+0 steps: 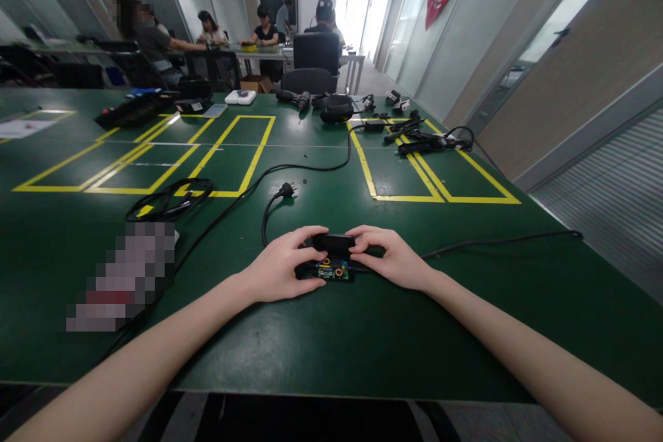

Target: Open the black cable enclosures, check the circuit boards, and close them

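Note:
A power adapter's green circuit board [333, 269], with copper-wound coils and small parts on it, lies open-faced at the middle of the table. Just behind it a black plastic cover [334, 243] stands tilted up. My left hand [282, 264] curls round the adapter's left side, fingers at the cover and the thumb by the board's near edge. On the right, my right hand [394, 259] pinches the cover's right end between fingers and thumb. Black cable [466, 244] runs out beyond my right hand. A plug [286, 190] on a short cord rests past my left hand.
The green table [248, 352] carries yellow tape outlines [409, 198]. A coiled black cable [170, 200] and a blurred-out object [124, 276] lie left. A cordless drill [303, 101], adapters and tangled cables [435, 141] sit toward the back. Several people sit at tables beyond.

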`<control>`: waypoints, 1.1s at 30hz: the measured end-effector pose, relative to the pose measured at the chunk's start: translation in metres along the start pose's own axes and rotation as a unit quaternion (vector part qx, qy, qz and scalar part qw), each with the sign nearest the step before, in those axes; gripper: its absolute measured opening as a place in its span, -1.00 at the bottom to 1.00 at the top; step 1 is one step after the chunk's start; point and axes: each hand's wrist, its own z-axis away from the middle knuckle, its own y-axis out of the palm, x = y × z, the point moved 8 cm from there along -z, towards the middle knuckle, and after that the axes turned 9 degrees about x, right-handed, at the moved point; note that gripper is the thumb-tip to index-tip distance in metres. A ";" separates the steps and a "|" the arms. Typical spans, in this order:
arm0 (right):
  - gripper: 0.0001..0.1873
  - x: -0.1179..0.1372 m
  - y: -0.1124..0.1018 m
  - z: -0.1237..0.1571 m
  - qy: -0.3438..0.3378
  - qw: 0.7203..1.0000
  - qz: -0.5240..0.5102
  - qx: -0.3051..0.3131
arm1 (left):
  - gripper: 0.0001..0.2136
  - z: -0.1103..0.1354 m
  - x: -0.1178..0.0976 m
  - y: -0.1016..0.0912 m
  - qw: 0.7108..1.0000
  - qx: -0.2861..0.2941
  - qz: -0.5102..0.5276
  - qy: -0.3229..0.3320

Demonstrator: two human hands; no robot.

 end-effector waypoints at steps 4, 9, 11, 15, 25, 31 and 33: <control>-0.79 0.002 0.000 0.000 0.001 1.000 0.005 0.009 | -0.75 0.000 0.000 0.000 1.000 -0.001 -0.001 0.002; -0.78 0.003 0.000 0.000 0.003 1.000 0.006 0.009 | -0.75 0.001 0.000 0.001 1.000 -0.004 -0.004 0.003; -0.78 0.004 0.000 0.000 -0.001 1.000 0.006 0.008 | -0.76 0.001 0.000 0.001 1.000 -0.003 -0.009 0.003; -0.77 0.006 0.000 0.000 -0.011 1.000 0.015 0.009 | -0.75 0.000 -0.003 0.000 1.000 -0.004 -0.018 0.005; -0.77 0.006 0.002 0.000 -0.038 0.998 0.045 0.007 | -0.74 0.000 -0.004 0.000 0.999 -0.002 -0.037 0.014; -0.78 0.015 0.002 0.001 -0.062 0.995 0.071 0.023 | -0.77 0.000 -0.006 0.000 0.999 0.001 -0.045 0.016; -0.83 0.021 0.003 0.002 -0.077 0.993 0.083 0.032 | -0.77 0.000 -0.007 0.000 0.999 0.000 -0.047 0.018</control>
